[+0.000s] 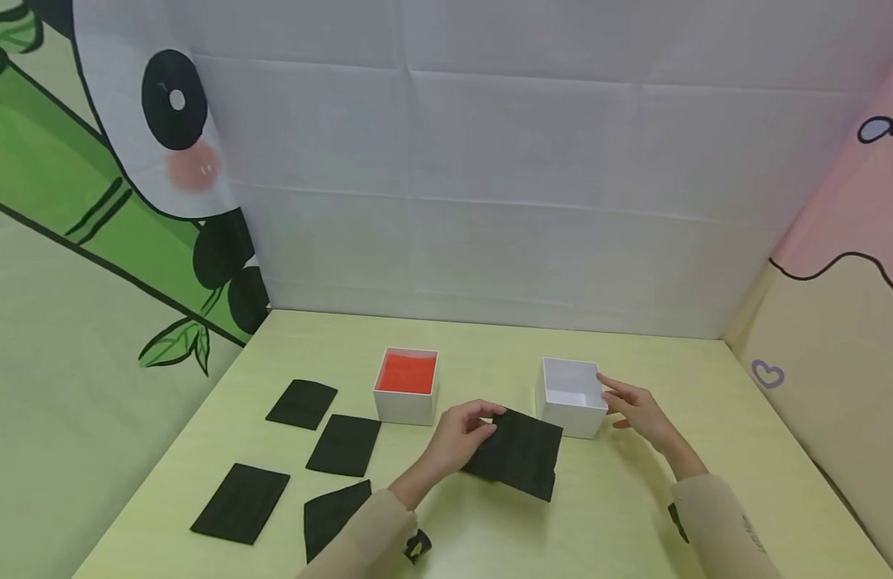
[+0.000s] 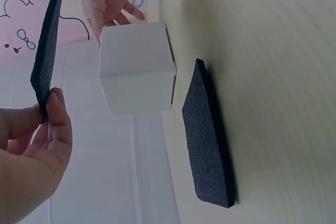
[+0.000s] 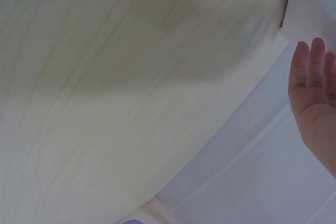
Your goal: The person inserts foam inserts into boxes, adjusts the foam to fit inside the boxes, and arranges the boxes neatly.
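Note:
My left hand [image 1: 456,438] pinches a black foam sheet [image 1: 524,452] by its edge, thumb against fingertips. The sheet hangs tilted above the table, just in front of a white box [image 1: 572,420]. Nothing shows inside that open-topped box. At the box's right wall is my right hand [image 1: 637,412], its fingers spread and fairly straight, fingertips at the rim and side. Another black foam sheet [image 2: 206,140] lies on the table in the left wrist view. The right wrist view catches my right hand [image 3: 315,93] with extended fingers beside the box wall.
A second white box [image 1: 405,408] at the middle back holds a red sheet [image 1: 407,375]. To the left lie several black sheets, among them one at the back [image 1: 302,404], one in the middle [image 1: 344,445] and one at the front [image 1: 240,504]. My left sleeve partly covers another [image 1: 332,516].

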A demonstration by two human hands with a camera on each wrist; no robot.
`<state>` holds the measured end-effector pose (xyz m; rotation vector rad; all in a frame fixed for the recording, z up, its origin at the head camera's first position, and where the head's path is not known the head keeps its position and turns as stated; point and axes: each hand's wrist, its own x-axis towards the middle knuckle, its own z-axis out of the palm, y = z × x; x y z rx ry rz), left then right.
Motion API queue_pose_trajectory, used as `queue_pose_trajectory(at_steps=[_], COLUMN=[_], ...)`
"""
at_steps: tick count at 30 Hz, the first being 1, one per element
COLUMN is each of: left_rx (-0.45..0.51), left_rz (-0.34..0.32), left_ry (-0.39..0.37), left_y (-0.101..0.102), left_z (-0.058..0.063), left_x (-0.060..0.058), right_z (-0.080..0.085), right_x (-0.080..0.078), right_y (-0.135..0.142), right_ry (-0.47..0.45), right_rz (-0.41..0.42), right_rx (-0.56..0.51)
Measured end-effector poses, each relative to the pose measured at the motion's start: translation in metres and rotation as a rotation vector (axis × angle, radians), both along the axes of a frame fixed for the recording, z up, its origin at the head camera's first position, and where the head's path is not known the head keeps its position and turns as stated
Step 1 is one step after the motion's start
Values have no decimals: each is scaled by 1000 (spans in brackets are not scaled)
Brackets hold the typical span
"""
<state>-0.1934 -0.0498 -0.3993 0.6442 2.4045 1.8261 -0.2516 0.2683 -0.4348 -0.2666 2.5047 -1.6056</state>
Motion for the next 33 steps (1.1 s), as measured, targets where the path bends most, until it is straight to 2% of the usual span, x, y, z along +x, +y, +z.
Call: queue_pose_trajectory(at_steps=[3,7,11,16,20,27,33], left_rx=[7,54,80,98,113,150,105], left_rz=[7,19,35,51,72,109,130], left_ry=[2,9,30,16,-1,-23,7], left_y=[4,8,14,24,34,47,56], left_z=[-1,-7,11,16,13,-12,-15], left_x=[-5,-18,-17,-23,-33,-60,-71], right_z=[1,2,2,0,-2,-3,-6], right_x=[0,0,0,0,0,-1,-1], right_y=[-1,0,1,1,0,0,0], right_ry=[0,4,4,-8,-2,11,7], right_rz=[-4,-7,-8,-15,-19,-14,-26], right_rx=[3,5,-2,0,-5,-15,-18])
